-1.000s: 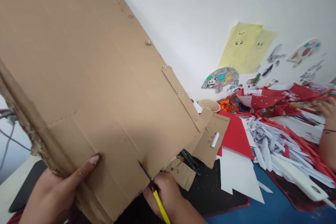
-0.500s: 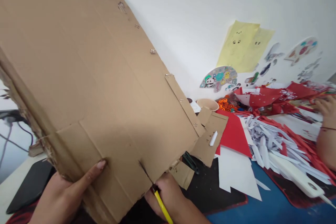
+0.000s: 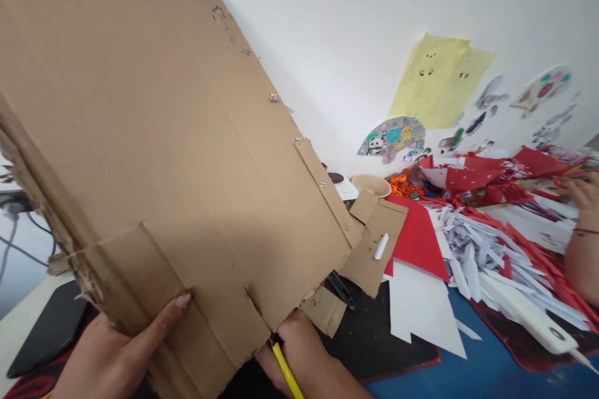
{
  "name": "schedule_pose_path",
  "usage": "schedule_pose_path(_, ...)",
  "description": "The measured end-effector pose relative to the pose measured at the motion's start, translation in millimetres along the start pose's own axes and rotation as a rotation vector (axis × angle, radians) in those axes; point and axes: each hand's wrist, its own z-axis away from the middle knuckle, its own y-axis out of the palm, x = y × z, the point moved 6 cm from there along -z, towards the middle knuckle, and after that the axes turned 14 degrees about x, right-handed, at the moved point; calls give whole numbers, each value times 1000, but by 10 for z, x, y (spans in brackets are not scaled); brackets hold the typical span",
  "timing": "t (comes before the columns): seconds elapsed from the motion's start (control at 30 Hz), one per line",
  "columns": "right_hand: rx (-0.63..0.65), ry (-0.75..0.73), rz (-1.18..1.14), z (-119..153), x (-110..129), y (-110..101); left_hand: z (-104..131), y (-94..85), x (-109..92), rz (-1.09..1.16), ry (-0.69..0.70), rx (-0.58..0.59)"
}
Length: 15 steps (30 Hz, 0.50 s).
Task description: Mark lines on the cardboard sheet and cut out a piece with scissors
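A large sheet of brown cardboard fills the left and middle of the view, tilted upright. My left hand grips its lower left part, the thumb lying on the front face and the fingers hidden behind. At the lower edge my right hand is closed on yellow-handled scissors. Their dark blade shows against the cardboard at a short slit running in from the edge. Most of the right hand's fingers are behind the handle or the sheet.
Right of the cardboard lie cardboard scraps, red paper, white paper, a heap of white strips and a white tool. Another person's arm is at the right edge. A black device lies left.
The scissors and my right hand have shifted slightly left and down. The cardboard has moved slightly too, with my left hand still on it.
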Motion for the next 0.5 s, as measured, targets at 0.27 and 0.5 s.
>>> schedule_pose_path(0.27, 39, 13, -57, -13, -30, 35, -100, -98, 137, -144, 78, 36)
schedule_pose_path(0.5, 23, 50, -47, 24, -88, 148, -99, -159, 137, -51, 12, 2)
